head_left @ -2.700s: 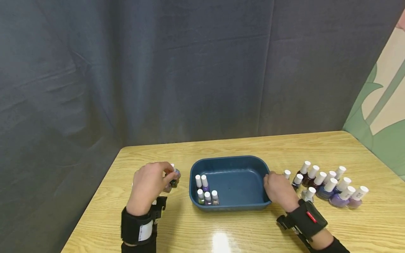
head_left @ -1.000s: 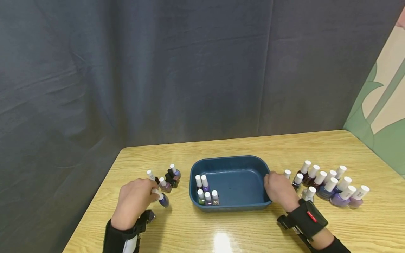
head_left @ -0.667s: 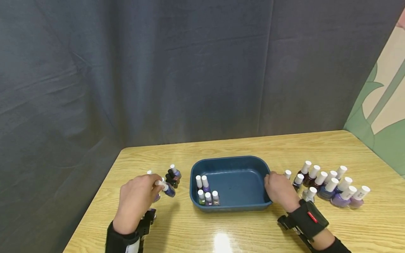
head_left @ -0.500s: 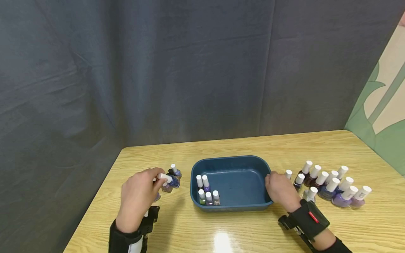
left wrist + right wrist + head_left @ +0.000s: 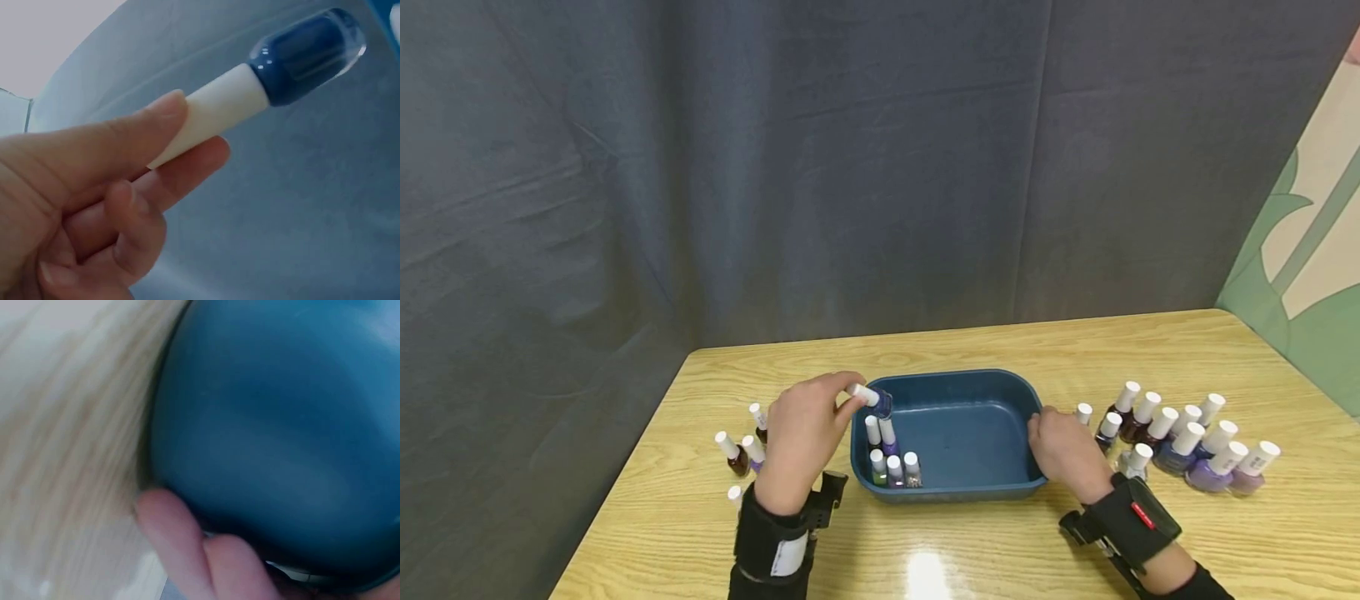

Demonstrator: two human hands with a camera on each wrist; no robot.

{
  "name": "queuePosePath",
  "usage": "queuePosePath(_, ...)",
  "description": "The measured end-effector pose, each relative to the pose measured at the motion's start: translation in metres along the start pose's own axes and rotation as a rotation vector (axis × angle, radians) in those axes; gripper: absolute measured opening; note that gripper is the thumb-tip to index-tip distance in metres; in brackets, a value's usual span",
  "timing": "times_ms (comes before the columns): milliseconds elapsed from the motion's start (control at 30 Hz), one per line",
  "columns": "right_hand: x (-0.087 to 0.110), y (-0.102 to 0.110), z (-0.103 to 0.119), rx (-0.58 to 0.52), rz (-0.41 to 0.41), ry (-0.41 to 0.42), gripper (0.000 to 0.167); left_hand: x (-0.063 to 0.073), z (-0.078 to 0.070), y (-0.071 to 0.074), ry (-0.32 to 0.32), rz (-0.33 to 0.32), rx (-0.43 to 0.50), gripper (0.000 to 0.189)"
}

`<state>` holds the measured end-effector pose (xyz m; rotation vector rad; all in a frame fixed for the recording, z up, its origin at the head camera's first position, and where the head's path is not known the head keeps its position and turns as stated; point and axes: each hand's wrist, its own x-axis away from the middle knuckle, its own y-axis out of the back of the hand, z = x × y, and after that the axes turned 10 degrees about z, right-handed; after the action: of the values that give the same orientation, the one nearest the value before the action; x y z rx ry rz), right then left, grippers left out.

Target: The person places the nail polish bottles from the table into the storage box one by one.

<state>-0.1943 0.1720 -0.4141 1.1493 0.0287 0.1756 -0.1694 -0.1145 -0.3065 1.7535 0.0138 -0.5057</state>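
Observation:
My left hand (image 5: pixel 805 429) pinches a dark blue nail polish bottle (image 5: pixel 883 404) by its white cap, above the back left corner of a blue plastic bin (image 5: pixel 955 494). In the left wrist view, thumb and fingers hold the cap while the blue glass (image 5: pixel 309 56) points up and to the right. Several white-capped nail polish bottles (image 5: pixel 895 475) stand in the bin's left end. My right hand (image 5: pixel 1067 450) grips the bin's right rim; the right wrist view shows its fingers (image 5: pixel 172 540) along the bin's wall (image 5: pixel 262 425). Its thumb is mostly hidden.
Several nail polish bottles (image 5: pixel 736 457) stand on the table's left side, partly behind my left hand and wrist. A larger cluster of nail polish bottles (image 5: pixel 1206 475) stands right of the bin, close to my right hand. A dark curtain (image 5: pixel 880 167) hangs behind the wooden table (image 5: pixel 985 550).
My left hand picked a blue nail polish bottle from the left group, lifted it and carried it right to above the bin. My right hand has stayed at the bin's rim.

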Motion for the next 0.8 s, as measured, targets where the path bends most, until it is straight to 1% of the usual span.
queuePosePath(200,0.000,0.000,0.000,0.025,-0.017,0.018,0.029,-0.007,-0.010,-0.021,-0.106,0.014,-0.016,0.024)
queuePosePath(333,0.001,0.000,0.000,0.020,-0.011,0.014,0.029,-0.011,-0.014,-0.034,-0.152,0.061,0.009,0.022)
queuePosePath(433,0.000,0.000,0.000,0.016,-0.002,0.006,0.030,-0.012,-0.015,-0.042,-0.171,0.105,0.013,0.020)
queuePosePath(533,0.000,0.000,0.000,0.013,0.001,0.005,0.030,-0.013,-0.015,-0.048,-0.182,0.128,-0.001,0.018)
queuePosePath(800,0.000,0.000,0.000,0.013,-0.005,0.010,0.030,-0.014,-0.014,-0.057,-0.202,0.130,-0.039,0.015)
